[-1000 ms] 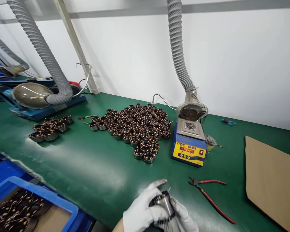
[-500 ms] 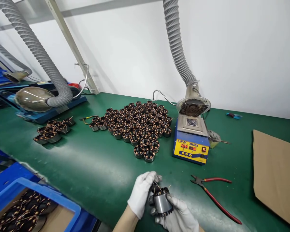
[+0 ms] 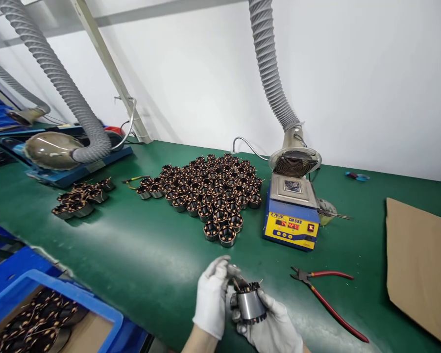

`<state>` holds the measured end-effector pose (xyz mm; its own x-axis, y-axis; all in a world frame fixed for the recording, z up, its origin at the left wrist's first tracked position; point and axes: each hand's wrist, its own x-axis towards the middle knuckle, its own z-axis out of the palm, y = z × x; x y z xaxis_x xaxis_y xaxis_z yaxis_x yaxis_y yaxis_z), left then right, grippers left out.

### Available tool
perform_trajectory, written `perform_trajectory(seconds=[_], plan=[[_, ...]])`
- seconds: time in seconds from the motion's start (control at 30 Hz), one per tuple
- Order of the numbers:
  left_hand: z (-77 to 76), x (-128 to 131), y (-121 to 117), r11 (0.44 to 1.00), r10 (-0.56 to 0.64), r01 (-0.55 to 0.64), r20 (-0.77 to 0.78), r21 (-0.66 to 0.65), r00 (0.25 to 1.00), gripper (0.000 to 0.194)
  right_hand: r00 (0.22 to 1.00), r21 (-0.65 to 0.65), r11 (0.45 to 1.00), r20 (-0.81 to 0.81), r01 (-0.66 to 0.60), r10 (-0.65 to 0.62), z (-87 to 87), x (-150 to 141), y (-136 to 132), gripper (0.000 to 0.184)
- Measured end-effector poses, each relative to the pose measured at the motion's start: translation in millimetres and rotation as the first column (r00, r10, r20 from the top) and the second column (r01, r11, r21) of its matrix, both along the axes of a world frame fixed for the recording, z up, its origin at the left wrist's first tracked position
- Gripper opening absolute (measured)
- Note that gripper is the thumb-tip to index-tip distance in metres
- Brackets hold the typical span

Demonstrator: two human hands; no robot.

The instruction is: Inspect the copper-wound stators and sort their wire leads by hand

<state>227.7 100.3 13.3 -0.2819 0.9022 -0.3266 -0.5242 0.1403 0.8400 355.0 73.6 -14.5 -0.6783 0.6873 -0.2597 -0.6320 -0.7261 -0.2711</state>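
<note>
Both my hands wear white gloves at the near edge of the green table. My right hand (image 3: 275,326) grips a grey metal stator (image 3: 249,304) with copper windings, held upright. Thin wire leads stick up from the stator's top. My left hand (image 3: 213,296) pinches one of those leads beside the stator. A big cluster of several like stators (image 3: 209,191) stands on the table beyond my hands.
A blue and yellow solder pot (image 3: 291,212) sits under a grey fume hose (image 3: 272,73). Red-handled cutters (image 3: 327,296) lie right of my hands. Cardboard sheet (image 3: 421,264) at far right. A smaller stator group (image 3: 81,198) at left, a blue bin (image 3: 47,314) with more stators at the lower left.
My hands have lifted slightly into view with the stator. The left hand went from wrapping the stator's side to pinching a wire lead at its top.
</note>
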Motion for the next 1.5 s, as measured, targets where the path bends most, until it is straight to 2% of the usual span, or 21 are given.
perform_trajectory(seconds=[0.03, 0.07, 0.1, 0.13, 0.2, 0.27, 0.37, 0.47, 0.67, 0.83, 0.87, 0.9, 0.97, 1.0, 1.07, 1.13, 1.23, 1.3, 1.4, 1.43, 1.5], plan=[[0.0, -6.4, -0.6, 1.000, 0.027, -0.027, -0.004, -0.003, 1.000, 0.036, 1.000, -0.014, 1.000, -0.016, -0.008, 0.008, 3.2, 1.0, 1.5, 0.047], [0.3, -12.0, -2.5, 1.000, -0.010, 0.009, -0.045, -0.019, 0.999, 0.037, 0.999, -0.028, 1.000, -0.032, -0.014, 0.013, 6.1, 1.7, 2.8, 0.049], [0.6, -16.2, -5.6, 0.992, -0.124, 0.120, -0.110, -0.046, 0.986, 0.041, 0.999, -0.033, 0.999, -0.044, -0.013, 0.012, 8.4, 2.1, 3.9, 0.051], [0.7, -18.6, -9.4, 0.958, -0.286, 0.276, -0.179, -0.083, 0.941, 0.051, 0.999, -0.032, 0.999, -0.048, -0.009, 0.007, 9.9, 2.4, 4.6, 0.053], [0.1, -17.8, -16.9, 0.837, -0.546, 0.530, -0.285, -0.137, 0.788, 0.075, 0.999, -0.021, 1.000, -0.033, -0.017, 0.016, 10.7, 2.8, 5.0, 0.056], [-0.1, -11.9, -20.2, 0.780, -0.614, 0.615, -0.335, -0.115, 0.715, 0.083, 0.999, -0.031, 0.999, -0.002, -0.037, 0.037, 9.3, 3.5, 4.4, 0.057], [3.4, -0.9, -15.5, 0.819, -0.562, 0.565, -0.327, -0.098, 0.759, 0.051, 0.999, -0.053, 0.998, 0.031, -0.025, 0.026, 6.1, 4.7, 3.0, 0.052], [7.1, 7.8, -7.7, 0.887, -0.461, 0.439, -0.275, -0.139, 0.844, 0.015, 0.999, -0.063, 0.998, 0.022, -0.025, 0.027, 3.6, 5.4, 3.0, 0.047], [-6.8, 14.3, -1.2, 0.971, -0.237, 0.239, -0.054, 0.028, 0.970, 0.020, 0.997, -0.101, 0.992, -0.020, -0.073, 0.071, 1.5, 7.8, 6.0, 0.045], [-10.2, 1.7, 6.6, 0.999, 0.012, -0.022, 0.260, 0.034, 0.966, 0.031, 0.993, -0.072, 0.991, 0.040, -0.112, 0.115, 1.4, 9.5, 4.7, 0.052], [-7.5, -0.2, 6.3, 0.998, 0.014, -0.029, 0.273, 0.050, 0.962, 0.034, 0.991, -0.054, 0.990, 0.037, -0.130, 0.132, 1.1, 9.0, 4.1, 0.053], [-4.2, -0.8, 4.8, 0.998, -0.044, 0.032, 0.238, 0.054, 0.970, 0.037, 0.990, -0.030, 0.990, 0.034, -0.139, 0.140, 0.8, 8.0, 3.4, 0.054], [2.7, 1.2, -0.2, 0.966, -0.259, 0.260, 0.058, -0.007, 0.964, 0.043, 0.994, 0.019, 0.994, 0.045, -0.104, 0.103, -0.1, 5.1, 1.9, 0.049], [5.4, 2.8, -2.9, 0.939, -0.342, 0.339, -0.043, -0.062, 0.939, 0.042, 0.996, 0.048, 0.998, 0.072, -0.049, 0.046, -0.8, 3.6, 1.0, 0.045], [8.0, 3.7, -5.8, 0.928, -0.370, 0.352, -0.197, -0.122, 0.908, 0.032, 0.975, 0.166, 0.982, 0.191, 0.085, -0.116, -2.7, 1.5, -1.2, 0.040], [7.1, -2.3, -4.3, 0.961, -0.275, 0.263, -0.237, -0.080, 0.932, 0.027, 0.871, 0.370, 0.915, 0.384, 0.158, -0.305, -5.8, 1.6, -4.0, 0.046], [4.1, -19.5, 1.6, 0.988, -0.152, 0.150, -0.162, -0.021, 0.975, 0.037, 0.558, 0.606, 0.791, 0.631, 0.080, -0.540, -12.5, 3.1, -7.3, 0.052], [3.4, -24.8, 3.6, 0.972, -0.230, 0.234, -0.189, -0.001, 0.955, 0.045, 0.369, 0.666, 0.746, 0.698, -0.018, -0.614, -17.0, 2.3, -7.5, 0.047], [1.4, -11.3, 2.5, 0.873, -0.482, 0.486, -0.226, -0.043, 0.846, 0.050, 0.205, 0.736, 0.646, 0.677, -0.200, -0.707, -22.4, -3.0, -4.8, 0.034], [-0.2, -3.0, 2.0, 0.867, -0.496, 0.496, -0.188, -0.051, 0.848, 0.048, 0.162, 0.755, 0.606, 0.650, -0.250, -0.742, -24.0, -5.1, -3.7, 0.031], [-4.2, 12.4, 1.4, 0.912, -0.409, 0.407, -0.073, -0.052, 0.909, 0.041, 0.094, 0.784, 0.533, 0.586, -0.318, -0.805, -26.8, -8.3, -2.4, 0.028]])
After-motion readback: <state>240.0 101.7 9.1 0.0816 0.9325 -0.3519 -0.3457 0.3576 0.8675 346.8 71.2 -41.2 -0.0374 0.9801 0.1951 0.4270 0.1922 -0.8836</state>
